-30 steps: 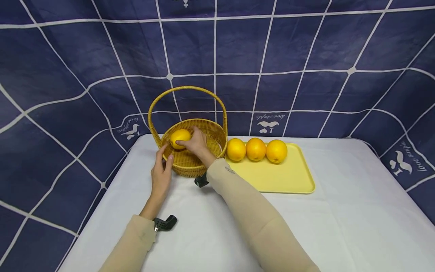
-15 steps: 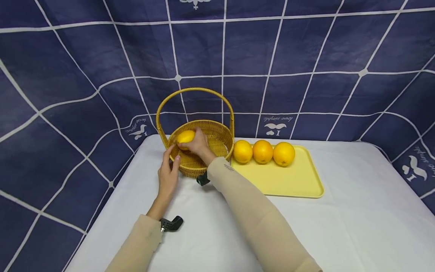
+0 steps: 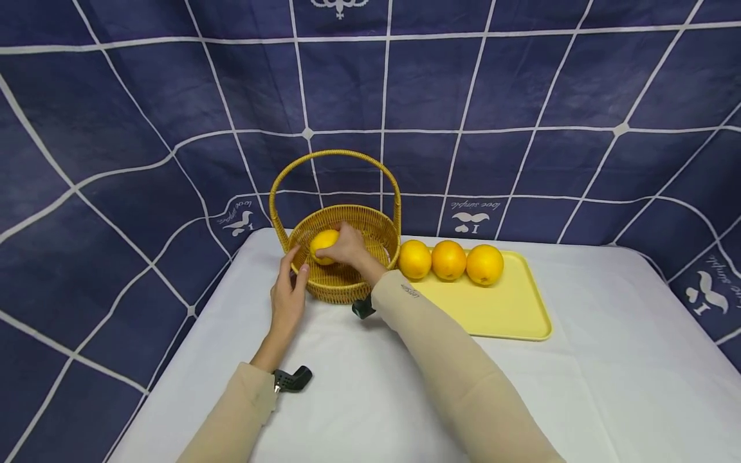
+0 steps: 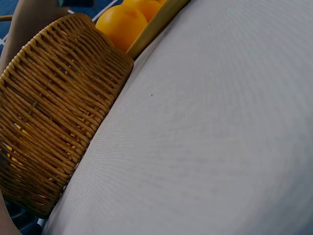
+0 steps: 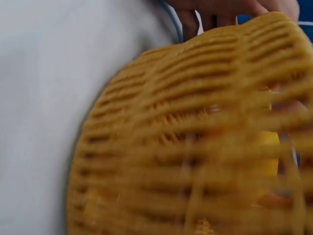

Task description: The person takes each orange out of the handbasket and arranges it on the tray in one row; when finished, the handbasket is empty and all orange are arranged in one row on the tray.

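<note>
A woven yellow basket (image 3: 347,289) with a hoop handle stands on the white table. My right hand (image 3: 345,246) is inside it, fingers curled round a yellow orange (image 3: 321,244) above the basket's left half. My left hand (image 3: 288,297) rests against the basket's left outer wall, fingers straight, thumb and forefinger touching the rim. The left wrist view shows the basket wall (image 4: 49,122) close up and an orange (image 4: 121,25) beyond it. The right wrist view is blurred: basket weave (image 5: 195,122) with the held orange (image 5: 268,156) seen through it.
A yellow tray (image 3: 492,308) lies right of the basket with three oranges (image 3: 448,260) in a row along its far edge. A blue cloth (image 3: 521,96) with white lines hangs behind the table. The white tabletop (image 3: 608,386) extends to the front and right.
My right hand has shifted the orange slightly rightward within the basket. The left hand stays against the basket's wall. The camera view has drifted a little.
</note>
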{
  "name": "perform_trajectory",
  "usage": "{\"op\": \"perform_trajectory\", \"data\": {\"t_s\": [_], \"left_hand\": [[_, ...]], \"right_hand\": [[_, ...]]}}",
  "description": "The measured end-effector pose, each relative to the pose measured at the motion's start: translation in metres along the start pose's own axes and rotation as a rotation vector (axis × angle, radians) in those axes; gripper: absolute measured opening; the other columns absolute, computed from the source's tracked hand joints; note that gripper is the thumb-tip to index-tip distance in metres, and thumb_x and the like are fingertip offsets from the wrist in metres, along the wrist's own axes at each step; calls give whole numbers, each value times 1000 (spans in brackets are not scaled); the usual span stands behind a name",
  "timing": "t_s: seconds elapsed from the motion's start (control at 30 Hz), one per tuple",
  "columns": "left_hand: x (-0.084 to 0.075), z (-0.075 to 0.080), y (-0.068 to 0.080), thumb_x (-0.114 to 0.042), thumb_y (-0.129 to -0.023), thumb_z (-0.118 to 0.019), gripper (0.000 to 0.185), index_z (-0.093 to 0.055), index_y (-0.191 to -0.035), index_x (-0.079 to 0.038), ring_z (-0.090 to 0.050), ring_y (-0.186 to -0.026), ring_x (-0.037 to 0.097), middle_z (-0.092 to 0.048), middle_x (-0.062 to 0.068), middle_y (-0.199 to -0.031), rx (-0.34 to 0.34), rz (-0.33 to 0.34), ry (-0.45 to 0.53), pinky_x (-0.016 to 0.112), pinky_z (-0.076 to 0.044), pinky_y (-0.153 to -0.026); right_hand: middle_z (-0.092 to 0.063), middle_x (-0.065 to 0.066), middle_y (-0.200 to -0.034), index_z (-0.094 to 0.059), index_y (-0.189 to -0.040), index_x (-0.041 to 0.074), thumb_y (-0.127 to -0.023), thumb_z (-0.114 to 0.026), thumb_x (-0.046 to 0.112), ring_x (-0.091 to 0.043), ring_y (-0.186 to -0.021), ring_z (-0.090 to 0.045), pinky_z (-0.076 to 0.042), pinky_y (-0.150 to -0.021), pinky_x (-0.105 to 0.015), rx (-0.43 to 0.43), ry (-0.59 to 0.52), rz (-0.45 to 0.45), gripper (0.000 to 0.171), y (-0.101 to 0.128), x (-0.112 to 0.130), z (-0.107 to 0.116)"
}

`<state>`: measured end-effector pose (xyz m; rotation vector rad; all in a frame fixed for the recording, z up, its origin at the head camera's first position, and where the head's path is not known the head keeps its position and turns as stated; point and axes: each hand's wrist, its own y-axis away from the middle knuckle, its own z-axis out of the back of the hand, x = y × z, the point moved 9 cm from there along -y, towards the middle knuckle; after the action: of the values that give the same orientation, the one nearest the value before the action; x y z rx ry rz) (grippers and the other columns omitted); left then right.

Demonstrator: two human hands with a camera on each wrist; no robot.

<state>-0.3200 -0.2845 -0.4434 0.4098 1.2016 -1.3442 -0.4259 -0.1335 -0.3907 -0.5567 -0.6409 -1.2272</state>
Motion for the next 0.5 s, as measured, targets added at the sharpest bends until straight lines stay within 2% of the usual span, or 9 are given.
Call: {"op": "perform_trajectory", "data": {"t_s": [0.2, 0.37, 0.5], "left_hand": [[-1, 1, -1, -42, -112, -49, 49, -43, -159, -32, -46, -150, 31, -45, 5, -166, 1, 2, 11, 54, -39, -123], [0, 1, 0, -42, -112, -48, 49, -43, -160, -31, -47, -149, 30, -45, 5, -165, 4, -2, 16, 55, -41, -122], [-1, -3, 1, -41, -112, -49, 49, -43, -160, -31, -46, -150, 31, -45, 4, -165, 12, -4, 23, 55, -40, -122]], "right_hand": [[-67, -17, -131, -54, -148, 1, -81, -87, 34, -32, -119, -60, -56, -98, -37, 88, 21, 51, 82, 13, -5, 11], [-68, -13, -133, -56, -148, 5, -81, -86, 39, -29, -119, -61, -55, -99, -38, 81, 59, 65, 81, 25, -7, 23], [-66, -10, -136, -56, -148, 9, -81, -86, 40, -31, -122, -58, -54, -100, -42, 52, 16, 88, 80, 38, -8, 38]]}}
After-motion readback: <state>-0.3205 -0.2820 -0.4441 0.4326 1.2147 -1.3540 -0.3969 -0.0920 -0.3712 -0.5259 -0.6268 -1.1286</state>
